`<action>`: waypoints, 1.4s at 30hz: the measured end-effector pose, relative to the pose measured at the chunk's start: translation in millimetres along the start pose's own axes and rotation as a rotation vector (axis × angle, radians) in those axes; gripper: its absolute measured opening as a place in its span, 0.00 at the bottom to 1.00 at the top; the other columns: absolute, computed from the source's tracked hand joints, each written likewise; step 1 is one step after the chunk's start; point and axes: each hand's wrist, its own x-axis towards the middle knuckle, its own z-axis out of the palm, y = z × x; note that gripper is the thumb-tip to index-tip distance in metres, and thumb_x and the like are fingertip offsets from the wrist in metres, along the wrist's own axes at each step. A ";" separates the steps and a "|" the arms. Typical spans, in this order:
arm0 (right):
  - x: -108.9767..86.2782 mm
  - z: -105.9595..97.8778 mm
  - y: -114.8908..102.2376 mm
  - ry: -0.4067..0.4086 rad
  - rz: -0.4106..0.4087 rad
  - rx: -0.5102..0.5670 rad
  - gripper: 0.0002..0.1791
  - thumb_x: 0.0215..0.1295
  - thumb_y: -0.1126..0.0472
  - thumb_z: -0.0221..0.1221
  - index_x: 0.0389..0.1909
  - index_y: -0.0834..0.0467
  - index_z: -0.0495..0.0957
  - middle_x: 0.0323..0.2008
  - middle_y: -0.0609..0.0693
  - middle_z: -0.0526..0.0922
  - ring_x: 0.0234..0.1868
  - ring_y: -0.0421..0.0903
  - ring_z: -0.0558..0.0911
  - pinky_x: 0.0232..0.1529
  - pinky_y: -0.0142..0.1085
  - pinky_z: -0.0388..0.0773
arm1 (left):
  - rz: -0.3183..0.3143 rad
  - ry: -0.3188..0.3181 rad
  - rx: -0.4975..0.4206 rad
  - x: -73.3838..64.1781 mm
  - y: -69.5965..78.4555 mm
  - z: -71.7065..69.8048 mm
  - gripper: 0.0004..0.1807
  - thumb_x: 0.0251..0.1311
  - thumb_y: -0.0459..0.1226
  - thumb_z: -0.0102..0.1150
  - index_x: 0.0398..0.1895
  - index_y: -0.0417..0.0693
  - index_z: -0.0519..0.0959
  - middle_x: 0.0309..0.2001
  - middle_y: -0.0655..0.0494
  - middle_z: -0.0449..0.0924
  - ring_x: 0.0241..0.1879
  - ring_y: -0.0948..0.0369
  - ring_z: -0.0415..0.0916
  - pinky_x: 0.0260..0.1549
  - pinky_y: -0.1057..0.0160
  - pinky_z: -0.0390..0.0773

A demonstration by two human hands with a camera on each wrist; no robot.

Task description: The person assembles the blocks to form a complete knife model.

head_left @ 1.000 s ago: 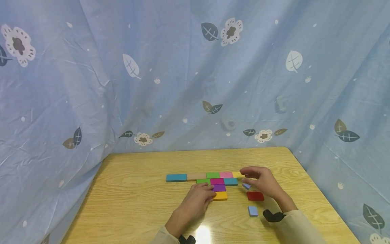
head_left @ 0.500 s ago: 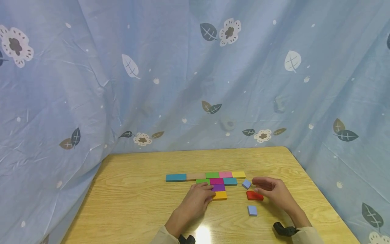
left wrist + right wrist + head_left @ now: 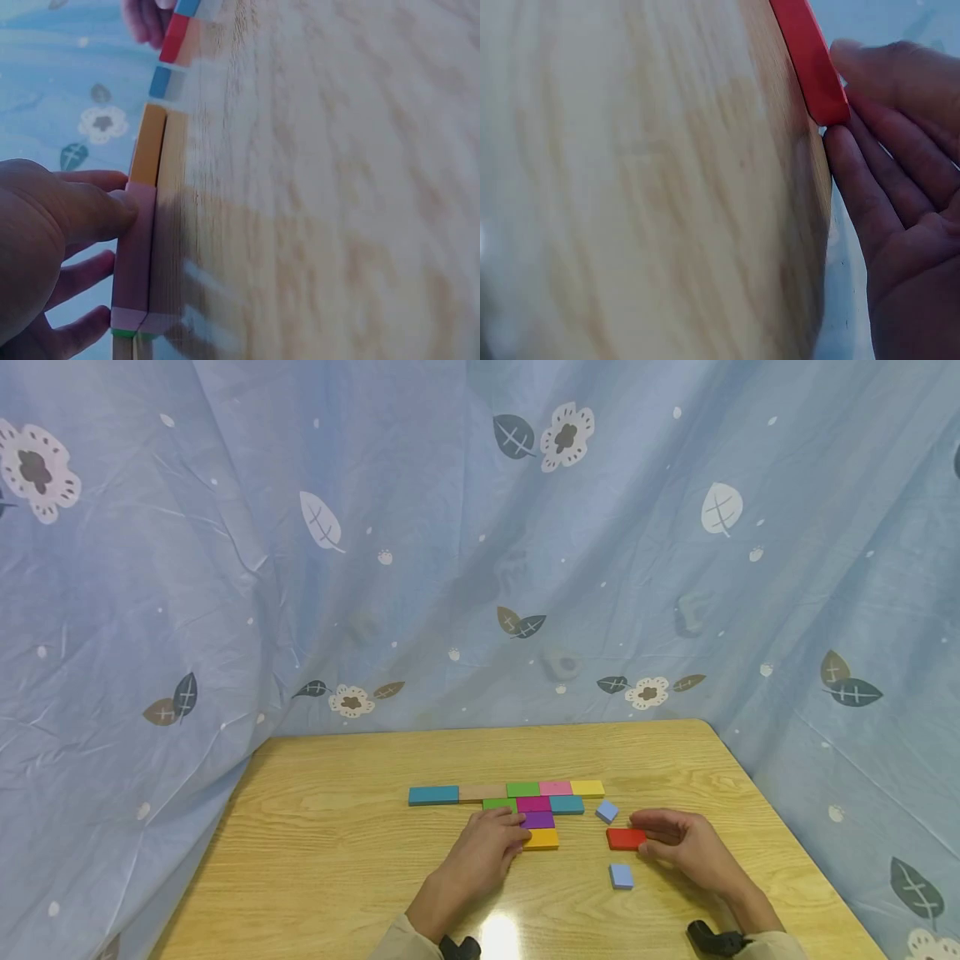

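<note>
On the table, flat coloured blocks form a stepped pattern of rows. My left hand (image 3: 483,852) rests over its lower left part, fingers relaxed on the purple block (image 3: 538,820) and beside the orange block (image 3: 542,840). In the left wrist view, that thumb touches the side of a pinkish-purple block (image 3: 136,262), which the hand hides from the head camera. Farther right, my right hand (image 3: 690,847) pinches the right end of a red block (image 3: 624,839) between thumb and fingers. The right wrist view shows fingertips against the red block's end (image 3: 831,109), with the block lying on the wood.
Two light blue blocks lie near the red one, one behind (image 3: 607,812) and one in front (image 3: 621,877). The top row runs from a teal block (image 3: 433,796) to a yellow block (image 3: 587,788). A blue patterned curtain (image 3: 450,568) surrounds the wooden table (image 3: 315,843).
My right hand has left the yellow end of the top row, moved right and toward me, and taken hold of the red block's right end. The left hand stays put.
</note>
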 end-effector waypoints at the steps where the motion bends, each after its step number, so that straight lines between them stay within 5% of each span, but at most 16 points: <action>1: 0.0 0.5 0.1 0.003 0.000 0.000 0.27 0.68 0.64 0.75 0.66 0.68 0.82 0.61 0.70 0.86 0.54 0.33 0.90 0.54 0.29 0.90 | -0.003 -0.001 -0.004 -0.1 0.4 -0.6 0.14 0.78 0.38 0.64 0.61 0.57 0.90 0.70 0.57 0.84 0.75 0.52 0.77 0.76 0.45 0.76; 20: 6.0 2.6 -19.2 0.115 -0.019 -0.143 0.22 0.67 0.61 0.76 0.60 0.62 0.88 0.56 0.59 0.92 0.51 0.33 0.91 0.48 0.27 0.90 | -0.010 -0.012 -0.008 -0.3 -0.1 0.1 0.15 0.79 0.38 0.63 0.62 0.58 0.90 0.70 0.59 0.84 0.76 0.53 0.76 0.76 0.45 0.76; 33: 33.3 23.8 -37.0 0.075 -0.193 -0.159 0.20 0.66 0.65 0.76 0.58 0.64 0.89 0.53 0.60 0.93 0.53 0.36 0.91 0.51 0.25 0.89 | -0.015 -0.009 -0.018 0.2 -1.5 1.9 0.15 0.79 0.38 0.63 0.62 0.58 0.90 0.70 0.59 0.84 0.76 0.54 0.76 0.76 0.45 0.76; 42: 46.5 41.1 -36.3 0.040 -0.185 -0.182 0.18 0.65 0.66 0.76 0.56 0.60 0.90 0.54 0.55 0.93 0.54 0.39 0.91 0.56 0.33 0.91 | -0.019 -0.001 -0.008 0.3 -1.3 0.9 0.14 0.78 0.38 0.64 0.61 0.59 0.90 0.70 0.59 0.84 0.75 0.54 0.76 0.76 0.45 0.76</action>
